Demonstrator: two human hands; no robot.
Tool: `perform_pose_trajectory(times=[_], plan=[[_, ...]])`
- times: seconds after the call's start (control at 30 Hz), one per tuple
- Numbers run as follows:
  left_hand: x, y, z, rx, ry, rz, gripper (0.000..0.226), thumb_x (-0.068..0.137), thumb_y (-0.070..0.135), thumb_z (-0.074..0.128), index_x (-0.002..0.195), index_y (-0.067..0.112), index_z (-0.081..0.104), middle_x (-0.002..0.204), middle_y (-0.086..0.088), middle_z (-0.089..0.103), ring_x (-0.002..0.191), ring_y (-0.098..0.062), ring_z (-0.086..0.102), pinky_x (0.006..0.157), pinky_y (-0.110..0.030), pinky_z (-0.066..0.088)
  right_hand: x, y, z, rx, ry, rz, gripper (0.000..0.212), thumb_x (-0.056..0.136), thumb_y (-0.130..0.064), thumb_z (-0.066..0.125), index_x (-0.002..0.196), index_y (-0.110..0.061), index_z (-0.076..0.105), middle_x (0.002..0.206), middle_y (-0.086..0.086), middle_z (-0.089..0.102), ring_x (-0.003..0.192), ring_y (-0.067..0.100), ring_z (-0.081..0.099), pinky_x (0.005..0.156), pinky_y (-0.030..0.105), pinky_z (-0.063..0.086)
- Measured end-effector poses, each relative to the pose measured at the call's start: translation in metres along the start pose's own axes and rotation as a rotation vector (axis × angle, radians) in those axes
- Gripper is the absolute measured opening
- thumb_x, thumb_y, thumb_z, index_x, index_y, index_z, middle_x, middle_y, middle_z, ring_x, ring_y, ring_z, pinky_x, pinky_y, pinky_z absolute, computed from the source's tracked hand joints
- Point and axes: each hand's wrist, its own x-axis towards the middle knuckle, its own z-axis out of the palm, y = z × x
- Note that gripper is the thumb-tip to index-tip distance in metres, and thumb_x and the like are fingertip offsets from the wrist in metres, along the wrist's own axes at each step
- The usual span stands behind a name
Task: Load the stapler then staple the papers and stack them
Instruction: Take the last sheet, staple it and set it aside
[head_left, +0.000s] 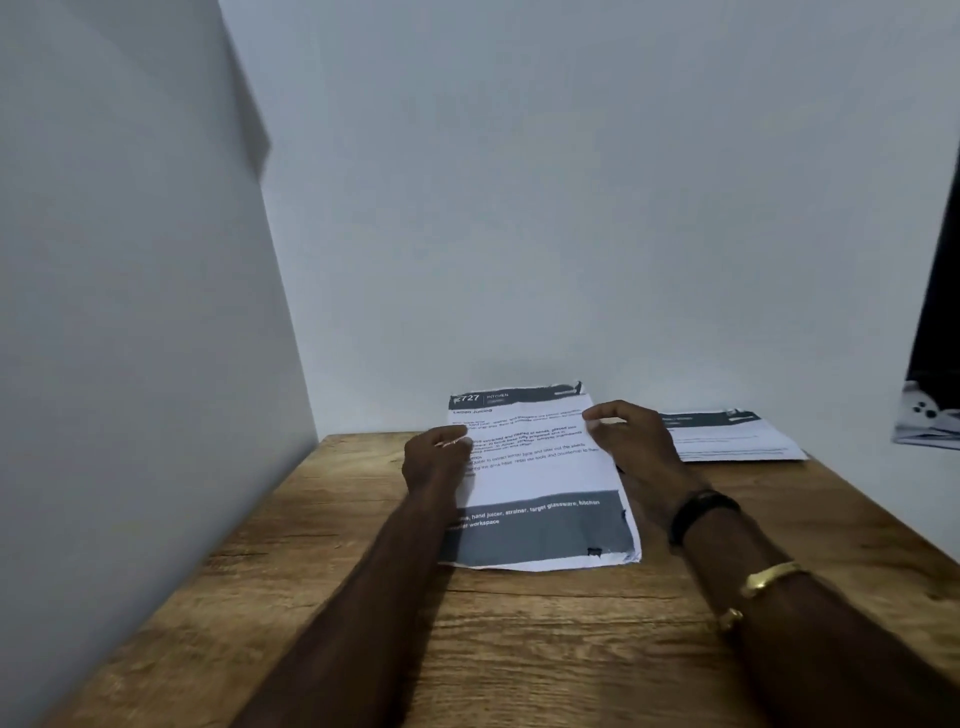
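Papers (540, 478) with printed text and dark grey bands lie at the centre of the frame on a wooden desk (322, 597), their far edge lifted toward the white wall. The left hand (436, 462) holds the left edge of this set, fingers curled onto the sheet, thumb side against the margin. The right hand (631, 447) grips the right edge near the top, thumb and fingertips pinching the paper. A black band (701, 512) circles the right wrist, and a gold bracelet (769, 577) sits lower on the same forearm. To the right of centre, behind the right hand, a second stack of papers (732, 436) lies flat on the desk near the wall. At the far right edge of the frame, a dark object with white printed material (930, 415) below it is partly cut off.
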Motion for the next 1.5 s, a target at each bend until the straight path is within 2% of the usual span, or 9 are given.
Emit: perform_pose_trajectory(times=[0.17,0.37,0.6,0.8,1.07,1.13,1.23,1.37,1.5], plan=[[-0.002,-0.009,0.004,-0.025,-0.056,-0.005,0.005,0.083,0.011,0.078,0.087,0.015,0.077,0.098,-0.012,0.077,0.091,-0.028,0.072,0.092,-0.037,0.058,0.004,0.010,-0.013,-0.035,-0.135,0.008,0.019,0.084,-0.002,0.081,0.103,-0.002,0.078,0.085,0.002,0.071,0.086,0.016,0.066,0.076,0.018,0.056],[-0.003,-0.005,0.002,-0.041,-0.220,0.049,0.016,0.080,0.002,0.077,0.076,0.017,0.074,0.068,0.004,0.075,0.066,-0.013,0.068,0.061,-0.017,0.054,0.009,0.014,-0.014,-0.138,-0.108,0.030,0.018,0.084,-0.002,0.076,0.101,-0.005,0.081,0.109,0.010,0.077,0.107,0.027,0.071,0.100,0.041,0.056],[-0.011,0.005,-0.002,0.302,-0.159,0.321,0.011,0.078,0.015,0.078,0.087,0.020,0.078,0.089,-0.004,0.077,0.083,-0.020,0.070,0.083,-0.038,0.057,0.003,0.004,-0.014,-0.270,-0.004,-0.115,0.010,0.085,-0.008,0.075,0.093,-0.011,0.080,0.086,-0.001,0.074,0.083,0.015,0.066,0.065,0.019,0.045],[-0.019,0.026,-0.005,0.267,0.084,0.576,0.006,0.081,0.031,0.080,0.086,0.031,0.077,0.104,0.007,0.070,0.102,-0.014,0.065,0.088,-0.040,0.055,0.000,-0.022,-0.014,-0.311,0.179,-0.380,0.005,0.086,-0.016,0.080,0.090,-0.016,0.081,0.088,-0.017,0.061,0.096,0.013,0.059,0.083,0.027,0.045],[-0.029,0.040,0.004,0.028,0.109,0.740,0.010,0.093,0.020,0.068,0.097,0.012,0.074,0.092,-0.001,0.076,0.088,-0.017,0.073,0.070,-0.025,0.055,-0.003,-0.039,-0.009,-0.164,0.240,-0.527,0.003,0.093,-0.018,0.073,0.094,-0.016,0.074,0.098,0.003,0.075,0.081,0.019,0.070,0.069,0.029,0.053],[-0.032,0.039,0.005,-0.037,0.086,0.701,0.020,0.093,0.031,0.067,0.092,0.012,0.073,0.087,-0.001,0.075,0.088,-0.016,0.072,0.073,-0.020,0.052,-0.004,-0.038,-0.008,-0.087,0.176,-0.494,0.004,0.094,-0.014,0.070,0.091,-0.016,0.072,0.089,0.003,0.074,0.066,0.018,0.074,0.057,0.029,0.057],[-0.030,0.035,0.005,-0.124,0.072,0.534,0.035,0.089,0.042,0.072,0.082,0.008,0.071,0.082,-0.007,0.074,0.088,-0.025,0.072,0.084,-0.039,0.058,-0.004,-0.033,-0.009,-0.090,0.145,-0.491,0.016,0.088,-0.013,0.068,0.079,-0.025,0.072,0.079,-0.005,0.075,0.073,0.011,0.074,0.062,0.024,0.057],[-0.028,0.029,0.003,-0.229,-0.002,0.339,0.027,0.080,0.002,0.080,0.102,0.008,0.067,0.107,-0.010,0.069,0.105,-0.027,0.066,0.101,-0.056,0.053,-0.002,-0.022,-0.010,-0.106,0.107,-0.447,0.010,0.086,-0.013,0.071,0.078,-0.013,0.077,0.080,0.001,0.077,0.080,0.020,0.075,0.075,0.038,0.061],[-0.020,0.026,-0.003,-0.371,-0.271,0.089,0.049,0.078,-0.020,0.068,0.117,0.009,0.069,0.124,-0.017,0.065,0.101,-0.029,0.064,0.084,-0.037,0.062,-0.002,-0.012,-0.010,-0.229,0.066,-0.470,0.015,0.082,-0.003,0.076,0.083,-0.018,0.076,0.078,-0.010,0.072,0.060,-0.009,0.060,0.058,0.005,0.042]])
